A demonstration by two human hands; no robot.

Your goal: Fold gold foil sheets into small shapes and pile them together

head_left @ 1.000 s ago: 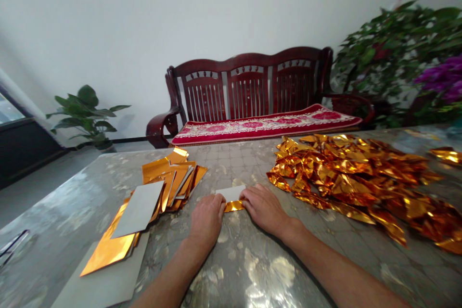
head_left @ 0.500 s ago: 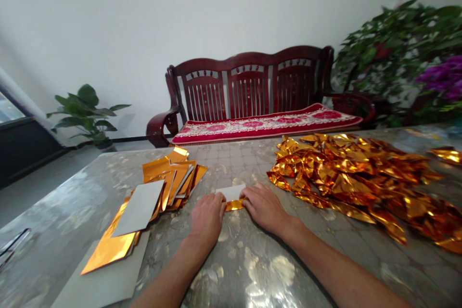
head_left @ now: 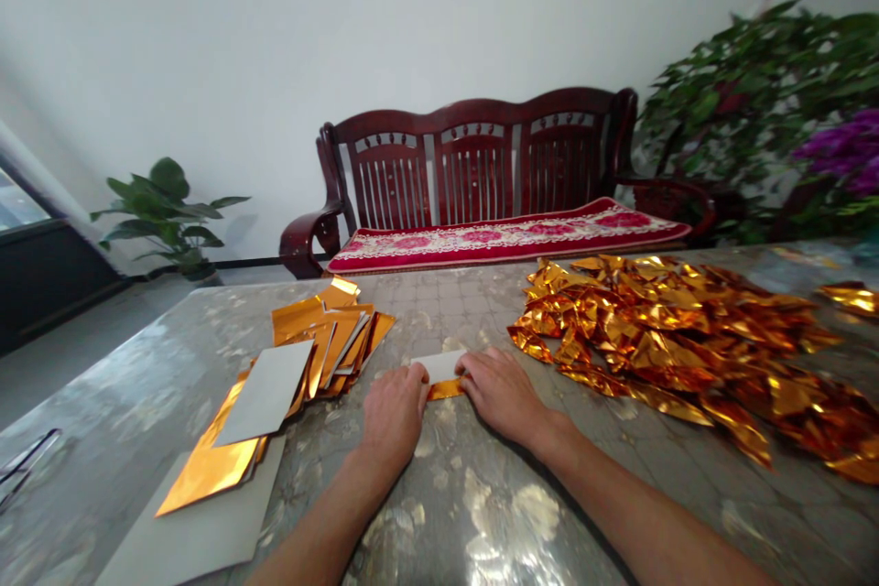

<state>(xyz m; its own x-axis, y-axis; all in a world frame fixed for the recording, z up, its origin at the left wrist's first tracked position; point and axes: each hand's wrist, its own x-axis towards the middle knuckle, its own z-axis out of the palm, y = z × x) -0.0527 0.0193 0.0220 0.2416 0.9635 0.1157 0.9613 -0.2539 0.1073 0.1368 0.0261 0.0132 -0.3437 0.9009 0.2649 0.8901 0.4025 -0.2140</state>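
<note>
Between my hands, on the table, lies a sheet of gold foil paper (head_left: 439, 367), pale side up, its near edge folded over in a gold strip. My left hand (head_left: 395, 407) pinches the left end of that fold, thumb and fingers together. At the right end my right hand (head_left: 499, 392) grips the same fold with curled fingers. Left of my hands lies a loose stack of flat foil sheets (head_left: 210, 467), some gold side up and some pale. A large heap of folded gold foil pieces (head_left: 659, 320) spreads to the right.
The table (head_left: 439, 513) has a glossy patterned cover. A larger pale sheet (head_left: 199, 536) lies under the stack's near end, and glasses or a thin-framed object (head_left: 27, 462) sit at the left edge. Beyond stands a wooden bench (head_left: 473, 165) with a red cushion; plants flank it.
Both hands stay nearly in place on the foil paper. The gold fold between them looks slightly flatter and smoother now.
</note>
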